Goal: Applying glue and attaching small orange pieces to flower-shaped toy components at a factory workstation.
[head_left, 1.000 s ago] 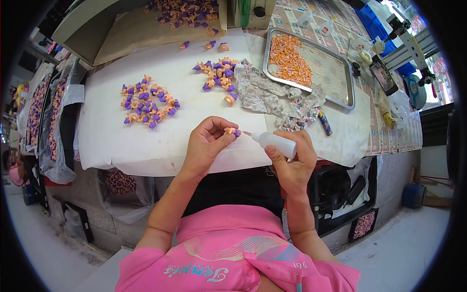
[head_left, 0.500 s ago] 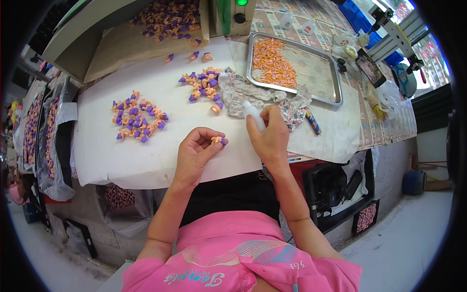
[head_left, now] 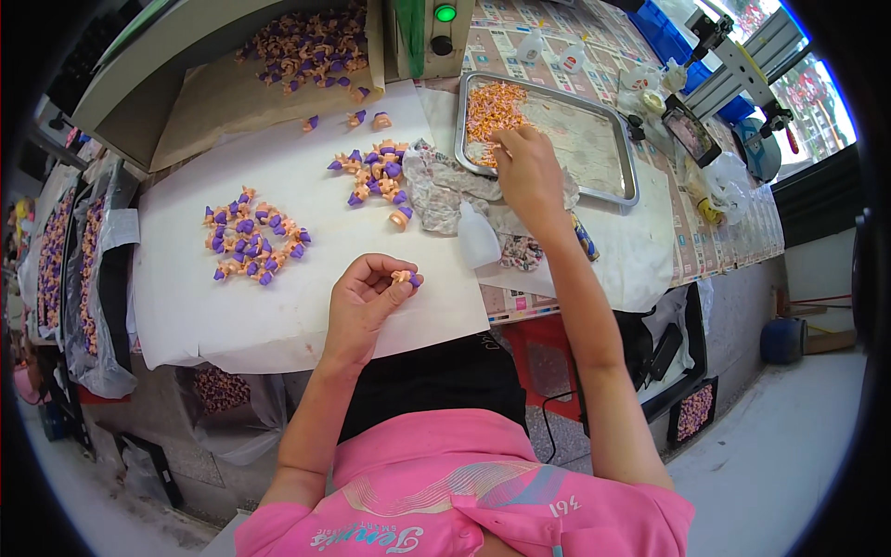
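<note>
My left hand [head_left: 364, 302] pinches a small peach-and-purple plastic figure [head_left: 405, 278] between thumb and fingers, just above the white sheet [head_left: 306, 330]. Over the left part of a metal tray [head_left: 589, 135], my right hand [head_left: 534, 176] has its fingertips pressed together among tiny orange and pink pieces [head_left: 492, 110]. Whether a piece is between those fingertips is hidden. A white squeeze bottle [head_left: 478, 241] stands beside a crumpled cloth [head_left: 441, 190], near my right wrist. Several similar figures [head_left: 255, 239] lie grouped on the sheet at the left, with another cluster [head_left: 376, 172] nearer the cloth.
At the back left, a machine opening holds a large heap of figures [head_left: 311, 46]. A blue-and-yellow stick [head_left: 585, 239] lies right of the cloth. Small bottles [head_left: 530, 45] stand behind the tray. A phone on a stand [head_left: 691, 130] is at the right.
My right hand has let go of the white bottle, which now stands by the cloth, and moved up to the tray pieces. My left hand still holds the figure.
</note>
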`<state>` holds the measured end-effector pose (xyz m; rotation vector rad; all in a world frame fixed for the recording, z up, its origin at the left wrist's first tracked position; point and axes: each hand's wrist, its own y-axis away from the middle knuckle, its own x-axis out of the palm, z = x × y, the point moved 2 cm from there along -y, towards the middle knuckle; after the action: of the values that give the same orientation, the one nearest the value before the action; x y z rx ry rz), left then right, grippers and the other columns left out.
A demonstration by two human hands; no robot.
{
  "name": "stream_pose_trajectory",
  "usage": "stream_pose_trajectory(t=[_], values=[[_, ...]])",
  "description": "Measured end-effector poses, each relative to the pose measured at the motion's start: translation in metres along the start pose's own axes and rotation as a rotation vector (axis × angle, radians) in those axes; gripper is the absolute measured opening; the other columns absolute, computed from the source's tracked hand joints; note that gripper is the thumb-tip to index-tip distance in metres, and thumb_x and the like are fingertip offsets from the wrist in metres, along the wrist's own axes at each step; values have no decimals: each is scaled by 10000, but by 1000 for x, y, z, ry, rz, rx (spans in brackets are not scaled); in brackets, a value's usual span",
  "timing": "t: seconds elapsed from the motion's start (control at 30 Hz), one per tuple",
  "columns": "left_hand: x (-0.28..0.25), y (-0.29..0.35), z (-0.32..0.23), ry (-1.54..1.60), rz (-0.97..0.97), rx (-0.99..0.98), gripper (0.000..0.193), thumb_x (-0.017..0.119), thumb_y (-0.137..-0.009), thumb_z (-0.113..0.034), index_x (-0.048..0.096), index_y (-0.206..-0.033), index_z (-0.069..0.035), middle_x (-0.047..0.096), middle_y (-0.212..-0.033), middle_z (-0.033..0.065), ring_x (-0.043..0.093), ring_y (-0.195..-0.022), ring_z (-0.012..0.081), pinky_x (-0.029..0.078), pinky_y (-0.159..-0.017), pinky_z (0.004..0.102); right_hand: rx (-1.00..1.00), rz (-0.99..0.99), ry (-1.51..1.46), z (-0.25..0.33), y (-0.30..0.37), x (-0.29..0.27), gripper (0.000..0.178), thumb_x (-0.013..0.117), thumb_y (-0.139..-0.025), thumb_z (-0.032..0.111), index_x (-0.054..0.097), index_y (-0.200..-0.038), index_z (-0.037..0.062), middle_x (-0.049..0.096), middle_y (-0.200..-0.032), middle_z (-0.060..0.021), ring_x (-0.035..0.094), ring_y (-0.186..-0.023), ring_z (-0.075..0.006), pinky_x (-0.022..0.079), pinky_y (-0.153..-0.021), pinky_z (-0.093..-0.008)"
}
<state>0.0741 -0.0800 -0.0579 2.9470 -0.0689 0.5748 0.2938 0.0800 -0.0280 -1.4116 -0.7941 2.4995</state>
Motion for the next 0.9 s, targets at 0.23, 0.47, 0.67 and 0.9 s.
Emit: stream_pose_trajectory(t=[0.23,0.47,0.67,0.9], values=[[1,7,-3,16,0,-13,212,669,-883,-23,560,-1062,4,627,-1069,99,635,-989,172,525,-902,305,-22,157,126,-16,-43,32,195,608,-855,105,673,-1035,73,612,-1016,-129,587,-968,-334,480,-819,-423],[-4,10,-7,15,3,-6,208,670,-878,-15,566,-1056,7,630,-1061,94,634,-989,171,523,-904,301,37,137,-24,-12,-25,19,121,661,-812,118,706,-912,66,640,-878,-143,627,-830,-322,500,-752,-406],[-9,11,-6,22,-5,-11,206,671,-872,-4,575,-1053,11,633,-1041,90,642,-972,171,528,-894,297,183,83,-357,-14,-11,7,125,691,-829,103,692,-917,15,681,-814,-97,635,-713,-161,501,-686,-295],[-12,12,-5,20,-22,-22,199,678,-860,15,591,-1040,14,642,-1027,85,626,-947,129,519,-883,262,295,159,-627,19,14,-19,142,684,-862,114,695,-966,18,662,-812,0,581,-728,-58,473,-668,-224]])
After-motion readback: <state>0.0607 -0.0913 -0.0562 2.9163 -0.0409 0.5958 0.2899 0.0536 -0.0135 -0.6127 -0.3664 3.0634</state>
